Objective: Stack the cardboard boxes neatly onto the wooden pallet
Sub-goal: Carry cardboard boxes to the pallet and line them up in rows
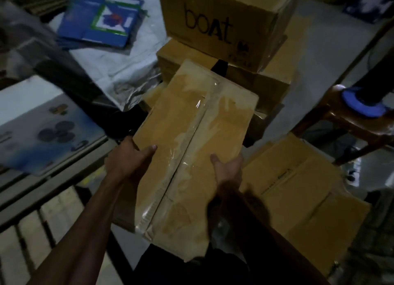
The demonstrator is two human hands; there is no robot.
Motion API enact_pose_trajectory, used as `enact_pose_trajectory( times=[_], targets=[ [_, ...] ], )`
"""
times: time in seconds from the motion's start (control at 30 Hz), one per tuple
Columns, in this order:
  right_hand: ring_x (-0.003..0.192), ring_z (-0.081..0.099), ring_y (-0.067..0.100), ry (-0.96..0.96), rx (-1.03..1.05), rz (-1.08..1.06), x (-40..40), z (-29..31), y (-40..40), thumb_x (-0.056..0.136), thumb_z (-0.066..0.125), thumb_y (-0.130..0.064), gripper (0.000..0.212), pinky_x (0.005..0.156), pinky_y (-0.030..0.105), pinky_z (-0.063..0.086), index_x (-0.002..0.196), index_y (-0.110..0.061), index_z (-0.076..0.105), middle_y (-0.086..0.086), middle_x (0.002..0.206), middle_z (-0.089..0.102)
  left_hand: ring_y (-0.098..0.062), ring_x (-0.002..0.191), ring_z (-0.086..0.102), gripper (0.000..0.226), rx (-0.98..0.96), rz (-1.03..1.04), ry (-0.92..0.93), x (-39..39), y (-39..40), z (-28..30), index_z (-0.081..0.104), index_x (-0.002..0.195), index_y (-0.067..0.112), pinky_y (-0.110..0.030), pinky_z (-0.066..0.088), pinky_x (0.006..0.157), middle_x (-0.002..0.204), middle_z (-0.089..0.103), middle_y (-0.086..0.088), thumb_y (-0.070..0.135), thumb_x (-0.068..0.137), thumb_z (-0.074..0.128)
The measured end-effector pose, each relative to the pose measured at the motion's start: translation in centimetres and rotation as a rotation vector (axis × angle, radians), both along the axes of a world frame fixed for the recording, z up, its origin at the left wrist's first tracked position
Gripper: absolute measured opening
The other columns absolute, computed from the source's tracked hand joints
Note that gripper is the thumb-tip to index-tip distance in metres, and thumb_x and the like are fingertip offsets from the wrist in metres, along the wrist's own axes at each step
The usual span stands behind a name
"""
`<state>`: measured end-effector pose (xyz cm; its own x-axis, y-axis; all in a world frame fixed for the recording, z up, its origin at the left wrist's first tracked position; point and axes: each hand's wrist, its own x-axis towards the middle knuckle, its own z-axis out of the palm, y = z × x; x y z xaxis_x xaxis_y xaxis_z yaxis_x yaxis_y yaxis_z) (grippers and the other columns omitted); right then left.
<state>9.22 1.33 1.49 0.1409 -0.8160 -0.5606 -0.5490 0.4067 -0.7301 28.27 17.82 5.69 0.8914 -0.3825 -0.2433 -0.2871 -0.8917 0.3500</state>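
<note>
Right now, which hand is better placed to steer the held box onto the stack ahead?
Probably the right hand: it grips the taped box on the side towards the boat box. The left hand steadies the opposite edge.

Four brown cardboard boxes show clearly: one taped long box (191, 156), one lettered box (219, 24), two plain boxes (298, 191).

A dim storeroom or warehouse: taped cardboard boxes (223, 56) piled at the top centre of the frame, one marked "boat" (215, 22), flat printed cartons (100, 20) at upper left, and metal shelving (32, 201) at lower left.
</note>
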Motion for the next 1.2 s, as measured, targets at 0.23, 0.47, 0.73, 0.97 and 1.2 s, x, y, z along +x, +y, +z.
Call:
enact_pose_trajectory(
  times=[0.23,0.47,0.73,0.97,1.2],
  targets=[
    [0.115,0.057,0.037,0.012,-0.176,0.414,0.6,5.7,3.0,0.079,0.075,-0.048,0.073,0.097,0.047,0.048,0.136,-0.016,0.041,0.010,0.126,0.059,-0.037,0.103,0.063,0.070,-0.067,0.392,-0.102,-9.1,9.4,3.0,0.054,0.120,0.014,-0.040,0.046,0.082,0.114,0.067,-0.014,0.072,0.081,0.055],
    [0.119,0.055,0.039,0.050,-0.307,0.743,1.4,9.0,9.2,0.080,0.072,-0.053,0.077,0.094,0.044,0.047,0.140,-0.014,0.043,0.013,0.131,0.059,-0.030,0.082,0.061,0.061,-0.070,0.692,-0.115,-17.1,17.9,4.1,0.052,0.104,0.016,-0.038,0.049,0.075,0.093,0.067,-0.007,0.073,0.081,0.047],
    [0.115,0.059,0.032,-0.067,-0.385,0.996,-1.0,10.4,21.6,0.081,0.074,-0.050,0.066,0.086,0.033,0.040,0.135,-0.020,0.050,0.005,0.126,0.063,-0.035,0.095,0.060,0.074,-0.248,0.965,-0.021,-24.8,29.4,4.5,0.038,0.128,0.007,-0.036,0.042,0.073,0.111,0.064,-0.016,0.061,0.083,0.059],
    [0.106,0.064,0.027,-0.170,-0.475,1.169,-3.7,9.9,31.5,0.074,0.063,-0.068,0.072,0.090,0.050,0.054,0.135,-0.034,0.044,-0.002,0.118,0.065,-0.022,0.075,0.060,0.063,-0.315,1.173,-0.096,-31.7,37.8,4.4,0.041,0.116,0.016,-0.038,0.052,0.070,0.084,0.061,0.003,0.066,0.080,0.057],
    [0.116,0.058,0.030,-0.221,-0.499,1.397,-4.6,11.1,38.4,0.091,0.064,-0.047,0.062,0.098,0.048,0.048,0.144,-0.024,0.041,0.003,0.130,0.060,-0.020,0.075,0.063,0.052,-0.371,1.344,-0.156,-36.9,42.7,4.8,0.036,0.114,0.036,-0.041,0.054,0.075,0.087,0.064,0.009,0.069,0.079,0.053]
  ],
)
